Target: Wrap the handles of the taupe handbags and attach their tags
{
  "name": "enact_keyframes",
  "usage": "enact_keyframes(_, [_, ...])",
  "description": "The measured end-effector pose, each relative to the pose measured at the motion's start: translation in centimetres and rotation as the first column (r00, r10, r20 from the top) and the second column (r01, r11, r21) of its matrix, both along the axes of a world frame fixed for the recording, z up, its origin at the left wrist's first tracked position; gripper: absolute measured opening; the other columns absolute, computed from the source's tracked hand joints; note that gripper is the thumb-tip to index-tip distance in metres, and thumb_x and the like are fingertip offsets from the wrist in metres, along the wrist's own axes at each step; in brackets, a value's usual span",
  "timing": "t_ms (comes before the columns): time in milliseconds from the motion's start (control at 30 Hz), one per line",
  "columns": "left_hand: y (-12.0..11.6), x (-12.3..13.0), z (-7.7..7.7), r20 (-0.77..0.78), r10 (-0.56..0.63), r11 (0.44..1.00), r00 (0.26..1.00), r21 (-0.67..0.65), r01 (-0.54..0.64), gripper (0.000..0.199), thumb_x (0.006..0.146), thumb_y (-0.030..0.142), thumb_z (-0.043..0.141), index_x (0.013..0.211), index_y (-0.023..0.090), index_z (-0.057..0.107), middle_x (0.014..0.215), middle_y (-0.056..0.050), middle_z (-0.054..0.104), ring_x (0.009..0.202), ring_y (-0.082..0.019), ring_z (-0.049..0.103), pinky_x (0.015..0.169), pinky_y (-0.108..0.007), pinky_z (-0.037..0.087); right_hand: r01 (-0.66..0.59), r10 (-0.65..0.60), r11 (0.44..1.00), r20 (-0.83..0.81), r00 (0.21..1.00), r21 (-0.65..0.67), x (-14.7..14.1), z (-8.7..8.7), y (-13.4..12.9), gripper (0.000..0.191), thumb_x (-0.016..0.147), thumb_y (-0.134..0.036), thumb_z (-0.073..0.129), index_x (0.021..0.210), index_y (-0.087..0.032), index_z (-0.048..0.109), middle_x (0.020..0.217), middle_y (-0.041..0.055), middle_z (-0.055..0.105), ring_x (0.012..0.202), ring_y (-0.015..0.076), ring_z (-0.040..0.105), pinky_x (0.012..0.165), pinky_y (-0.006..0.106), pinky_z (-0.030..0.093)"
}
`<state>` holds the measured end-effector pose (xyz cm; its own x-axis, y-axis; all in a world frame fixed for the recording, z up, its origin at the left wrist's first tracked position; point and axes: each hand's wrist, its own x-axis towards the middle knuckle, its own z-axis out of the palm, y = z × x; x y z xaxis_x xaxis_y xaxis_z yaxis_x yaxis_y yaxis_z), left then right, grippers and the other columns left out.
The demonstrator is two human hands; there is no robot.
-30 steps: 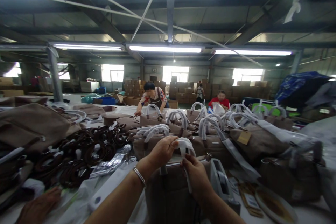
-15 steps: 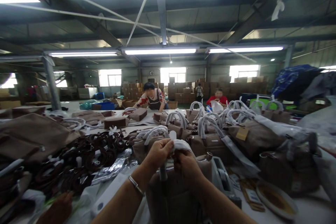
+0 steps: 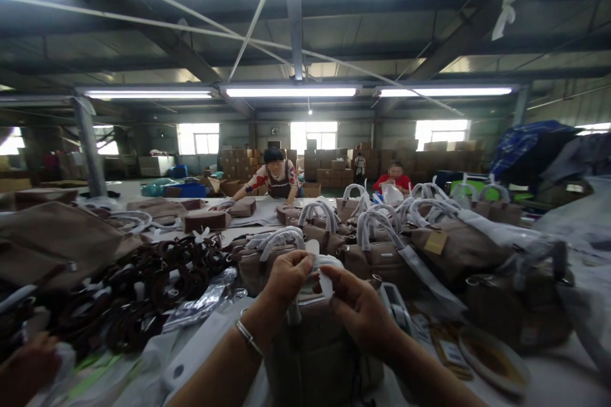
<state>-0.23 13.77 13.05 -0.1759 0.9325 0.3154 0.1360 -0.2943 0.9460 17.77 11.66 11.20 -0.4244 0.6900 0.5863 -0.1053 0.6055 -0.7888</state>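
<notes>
In front of me stands a grey-brown handbag with its handle wrapped in white material. My left hand pinches the wrapping at the handle's left part, and a pale rounded tab sticks up beside its fingertips. My right hand is closed at the fingertips on a white strip that hangs just below the handle. More handbags with white-wrapped handles crowd the table just beyond my hands. A tape dispenser, partly hidden, stands behind my right hand.
Coiled dark straps and clear plastic packets lie to the left. At lower left, another person's hand reaches in. A round dish sits at the right beside brown tags. Across the table a co-worker leans over bags.
My right hand has come out from under the handle and turned, and a white strip now shows at its fingertips. My left hand stays at the handle. The other person's hand moved left.
</notes>
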Motion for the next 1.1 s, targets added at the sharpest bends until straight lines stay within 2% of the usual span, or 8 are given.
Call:
enact_keyframes(67, [-0.2, 0.0, 0.0, -0.011, -0.014, 1.000, 1.000, 0.004, 0.014, 0.035, 0.074, 0.046, 0.069, 0.078, 0.011, 0.073, 0.065, -0.003, 0.063, 0.054, -0.012, 0.054, 0.050, -0.021, 0.041, 0.020, -0.020, 0.999, 0.028, 0.999, 0.028, 0.1, 1.0, 0.8, 0.041, 0.084, -0.017, 0.058, 0.124, -0.020, 0.064, 0.102, 0.0076, 0.071, 0.093, 0.0210, 0.067, 0.082, 0.031, 0.053])
enact_keyframes(167, [-0.5, 0.1, 0.0, -0.045, -0.036, 0.999, 0.998, 0.035, 0.038, 0.032, 0.077, 0.043, 0.068, 0.083, 0.012, 0.073, 0.066, -0.002, 0.063, 0.054, -0.011, 0.053, 0.050, -0.021, 0.041, 0.104, -0.108, 0.993, 0.060, 0.992, 0.058, -0.1, 2.8, 1.9, 0.023, 0.088, -0.025, 0.058, 0.103, -0.020, 0.075, 0.079, 0.0045, 0.070, 0.071, 0.0170, 0.063, 0.068, 0.028, 0.051])
enact_keyframes(300, [-1.1, 0.6, 0.4, -0.094, -0.027, 0.995, 0.995, 0.092, 0.035, 0.024, 0.079, 0.037, 0.065, 0.084, 0.015, 0.072, 0.064, 0.001, 0.059, 0.052, -0.008, 0.046, 0.050, -0.020, 0.039, 0.160, -0.165, 0.980, 0.033, 0.986, 0.117, -0.8, 4.7, 2.4, 0.021, 0.085, -0.032, 0.063, 0.077, -0.017, 0.075, 0.074, 0.0046, 0.065, 0.073, 0.0168, 0.061, 0.067, 0.027, 0.049])
enact_keyframes(400, [-1.5, 1.1, 0.8, -0.102, -0.006, 0.994, 0.995, 0.107, 0.017, 0.024, 0.079, 0.036, 0.064, 0.082, 0.014, 0.071, 0.062, 0.001, 0.057, 0.051, -0.009, 0.045, 0.049, -0.020, 0.039, 0.127, -0.128, 0.978, 0.001, 0.992, -0.167, -1.7, 5.1, 2.6, 0.026, 0.081, -0.036, 0.064, 0.093, -0.014, 0.070, 0.053, -0.0036, 0.053, 0.043, 0.0104, 0.048, 0.040, 0.021, 0.038])
enact_keyframes(500, [-1.7, 1.4, 0.9, -0.095, 0.042, 0.994, 0.995, 0.109, -0.031, 0.025, 0.078, 0.037, 0.063, 0.081, 0.013, 0.071, 0.061, 0.000, 0.057, 0.051, -0.010, 0.047, 0.048, -0.021, 0.038, 0.119, -0.144, 0.929, -0.048, 0.988, -0.351, -2.3, 4.8, 2.9, 0.053, 0.072, -0.039, 0.071, 0.115, -0.010, 0.059, 0.047, -0.0099, 0.047, 0.032, 0.0086, 0.040, 0.031, 0.020, 0.028])
enact_keyframes(567, [-1.7, 1.4, 0.8, -0.092, 0.059, 0.993, 0.994, 0.112, -0.048, 0.025, 0.078, 0.037, 0.063, 0.082, 0.013, 0.071, 0.061, 0.000, 0.059, 0.052, -0.011, 0.048, 0.048, -0.022, 0.039, 0.118, -0.143, 0.916, -0.037, 0.989, -0.382, -2.5, 4.6, 3.0, 0.058, 0.069, -0.041, 0.072, 0.115, -0.009, 0.057, 0.045, -0.0109, 0.046, 0.030, 0.0084, 0.039, 0.029, 0.019, 0.028])
enact_keyframes(767, [-1.4, 1.1, 0.5, -0.079, 0.050, 0.992, 0.996, 0.120, -0.040, 0.025, 0.077, 0.036, 0.063, 0.084, 0.014, 0.072, 0.062, -0.001, 0.061, 0.053, -0.012, 0.049, 0.049, -0.021, 0.039, 0.054, -0.054, 0.906, 0.013, 0.998, -0.420, -2.6, 5.0, 3.2, 0.045, 0.067, -0.038, 0.070, 0.103, -0.011, 0.064, 0.045, -0.0097, 0.048, 0.028, 0.0062, 0.037, 0.027, 0.018, 0.026])
enact_keyframes(1100, [-1.8, 1.0, 0.4, -0.159, 0.067, 0.985, 0.985, 0.166, -0.040, 0.025, 0.080, 0.034, 0.060, 0.090, 0.015, 0.074, 0.062, 0.000, 0.061, 0.052, -0.011, 0.047, 0.051, -0.022, 0.038, 0.106, -0.126, 0.913, -0.024, 0.992, -0.395, -3.1, 4.8, 3.2, 0.042, 0.068, -0.039, 0.069, 0.100, -0.012, 0.063, 0.047, -0.0113, 0.041, 0.031, 0.0064, 0.034, 0.028, 0.019, 0.026])
